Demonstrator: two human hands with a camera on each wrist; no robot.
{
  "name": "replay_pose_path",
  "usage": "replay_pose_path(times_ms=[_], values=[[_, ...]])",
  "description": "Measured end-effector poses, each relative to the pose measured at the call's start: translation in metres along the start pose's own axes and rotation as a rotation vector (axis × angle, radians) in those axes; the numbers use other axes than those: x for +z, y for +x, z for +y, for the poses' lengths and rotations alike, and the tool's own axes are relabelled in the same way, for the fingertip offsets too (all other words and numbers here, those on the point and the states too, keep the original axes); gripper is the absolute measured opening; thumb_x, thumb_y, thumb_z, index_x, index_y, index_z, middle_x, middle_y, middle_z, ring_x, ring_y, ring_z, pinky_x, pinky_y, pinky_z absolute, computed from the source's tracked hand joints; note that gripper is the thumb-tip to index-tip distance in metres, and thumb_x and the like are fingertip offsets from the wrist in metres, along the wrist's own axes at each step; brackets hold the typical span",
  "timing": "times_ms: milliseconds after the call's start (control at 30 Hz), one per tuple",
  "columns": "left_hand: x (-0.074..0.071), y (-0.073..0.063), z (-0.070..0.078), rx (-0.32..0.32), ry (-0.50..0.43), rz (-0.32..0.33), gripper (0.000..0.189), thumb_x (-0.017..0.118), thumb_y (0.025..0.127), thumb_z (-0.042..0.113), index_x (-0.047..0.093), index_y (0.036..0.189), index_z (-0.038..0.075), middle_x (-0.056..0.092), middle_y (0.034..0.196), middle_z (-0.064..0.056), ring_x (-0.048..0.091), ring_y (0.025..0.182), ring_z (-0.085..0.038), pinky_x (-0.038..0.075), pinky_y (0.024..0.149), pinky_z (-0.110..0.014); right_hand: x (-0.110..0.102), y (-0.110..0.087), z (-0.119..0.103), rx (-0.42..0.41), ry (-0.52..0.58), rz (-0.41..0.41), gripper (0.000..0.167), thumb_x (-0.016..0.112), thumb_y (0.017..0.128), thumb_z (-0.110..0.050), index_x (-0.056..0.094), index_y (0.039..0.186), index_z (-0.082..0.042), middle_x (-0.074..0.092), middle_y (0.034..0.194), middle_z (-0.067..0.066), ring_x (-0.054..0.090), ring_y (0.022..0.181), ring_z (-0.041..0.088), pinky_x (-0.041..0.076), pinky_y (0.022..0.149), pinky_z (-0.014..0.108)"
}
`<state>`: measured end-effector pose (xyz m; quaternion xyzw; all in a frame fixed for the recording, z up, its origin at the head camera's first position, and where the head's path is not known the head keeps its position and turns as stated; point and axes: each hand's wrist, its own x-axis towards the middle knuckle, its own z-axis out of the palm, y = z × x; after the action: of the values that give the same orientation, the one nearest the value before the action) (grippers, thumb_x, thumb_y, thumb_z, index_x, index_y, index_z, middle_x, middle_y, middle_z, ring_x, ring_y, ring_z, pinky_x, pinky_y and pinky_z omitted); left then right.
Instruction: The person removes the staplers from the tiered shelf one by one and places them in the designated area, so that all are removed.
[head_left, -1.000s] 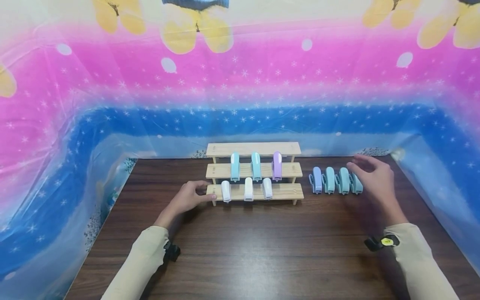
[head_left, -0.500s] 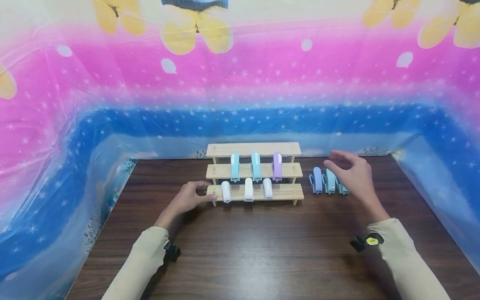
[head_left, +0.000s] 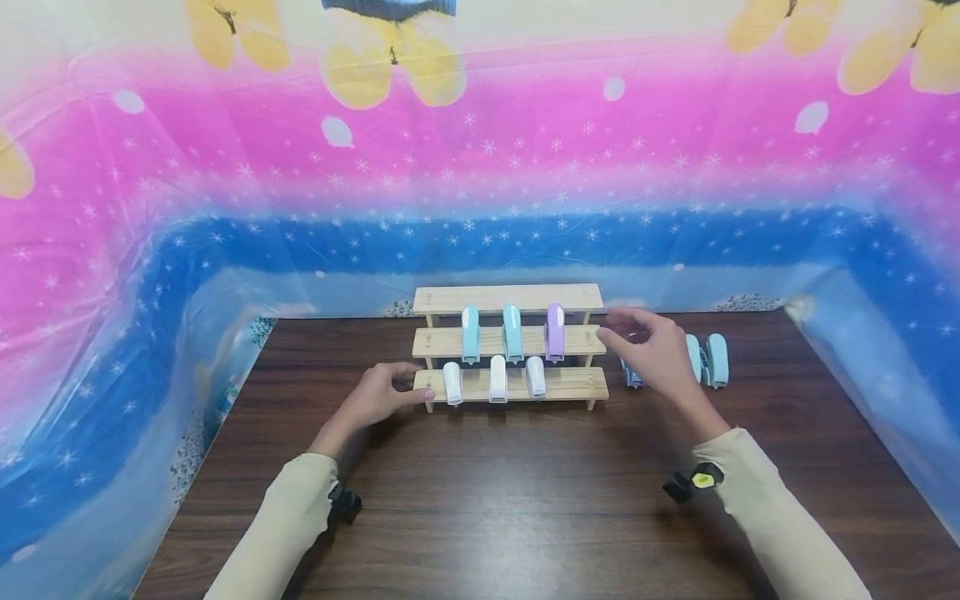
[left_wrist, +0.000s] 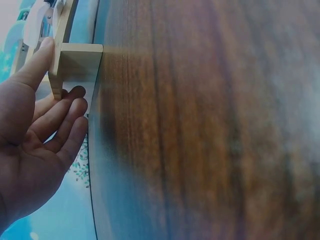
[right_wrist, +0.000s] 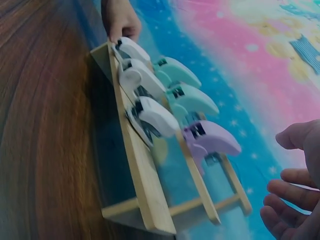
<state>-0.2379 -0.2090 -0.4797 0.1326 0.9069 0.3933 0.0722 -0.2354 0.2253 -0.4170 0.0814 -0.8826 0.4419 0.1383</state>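
Note:
A three-step wooden rack (head_left: 588,383) stands at the table's back. On its bottom step are white mini staplers (head_left: 498,379); the middle one carries two teal staplers (head_left: 512,333) and a purple stapler (head_left: 555,332). My left hand (head_left: 378,396) grips the bottom step's left end, its thumb on top and fingers behind, as the left wrist view shows. My right hand (head_left: 660,354) hovers by the rack's right end, fingers spread and holding nothing in the right wrist view. It partly hides a row of staplers: a blue stapler (head_left: 633,379) and teal staplers (head_left: 717,360).
The rack's top step (head_left: 510,297) carries no staplers. A dark wooden table (head_left: 480,500) extends in front of the rack. Behind it and along the sides hangs a printed cloth (head_left: 420,242) in pink and blue.
My right hand has moved left, from over the far end of the stapler row to beside the rack. The row's rightmost staplers have come into view. My left hand has stayed in place.

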Motion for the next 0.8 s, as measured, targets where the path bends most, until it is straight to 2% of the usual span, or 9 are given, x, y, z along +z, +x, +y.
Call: replay_pose_path(times_ms=[300, 600, 800], values=[[0.000, 0.001, -0.001, -0.002, 0.014, 0.001, 0.060, 0.079, 0.091, 0.040, 0.064, 0.134, 0.000, 0.067, 0.129, -0.021, 0.064, 0.119, -0.034, 0.052, 0.097, -0.053, 0.028, 0.003, -0.008, 0.026, 0.051, -0.060, 0.058, 0.076, 0.090, -0.051, 0.069, 0.132, -0.012, 0.072, 0.124, 0.010, 0.071, 0.103, 0.030, 0.058, 0.082, 0.046], [0.001, -0.001, 0.001, -0.007, 0.005, 0.001, 0.059, 0.079, 0.091, 0.039, 0.065, 0.134, 0.001, 0.068, 0.129, -0.020, 0.065, 0.116, -0.032, 0.053, 0.095, -0.051, 0.049, 0.007, -0.009, 0.073, 0.080, -0.070, 0.064, 0.075, 0.085, -0.062, 0.070, 0.130, -0.016, 0.073, 0.120, 0.005, 0.071, 0.101, 0.025, 0.059, 0.076, 0.041], [0.001, 0.000, 0.000, 0.001, 0.001, 0.002, 0.059, 0.079, 0.091, 0.039, 0.065, 0.134, 0.001, 0.068, 0.128, -0.019, 0.065, 0.116, -0.031, 0.053, 0.095, -0.051, 0.056, 0.009, -0.006, 0.097, 0.088, -0.061, 0.065, 0.077, 0.084, -0.062, 0.070, 0.130, -0.017, 0.074, 0.117, 0.005, 0.071, 0.103, 0.027, 0.059, 0.077, 0.042]])
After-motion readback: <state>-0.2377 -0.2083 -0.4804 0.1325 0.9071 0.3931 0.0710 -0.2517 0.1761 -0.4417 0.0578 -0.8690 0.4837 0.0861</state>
